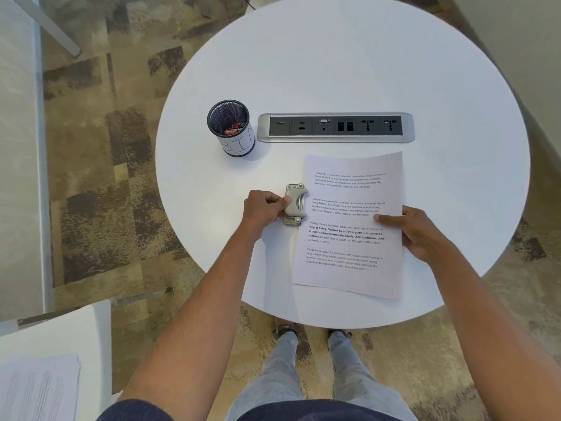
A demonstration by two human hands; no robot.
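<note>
Hole punch (pixel 294 204) sits at the left edge of the printed sheet (pixel 349 226) on the white counter (pixel 334 71) in the head view, left hand (pixel 262 208) curled round its grey lever, right hand (pixel 416 232) pinching the sheet's right edge with the thumb on top — best play, I'd say, is to seat the paper squarely in the slot, hold it flat, then press straight down in one firm stroke. Reading time — the sheet repeats a paragraph opening "Village life is a peaceful, close-knit, and nature-connected way of living", and the mesh cup (pixel 230 126) behind is hand-lettered "BIN".
</note>
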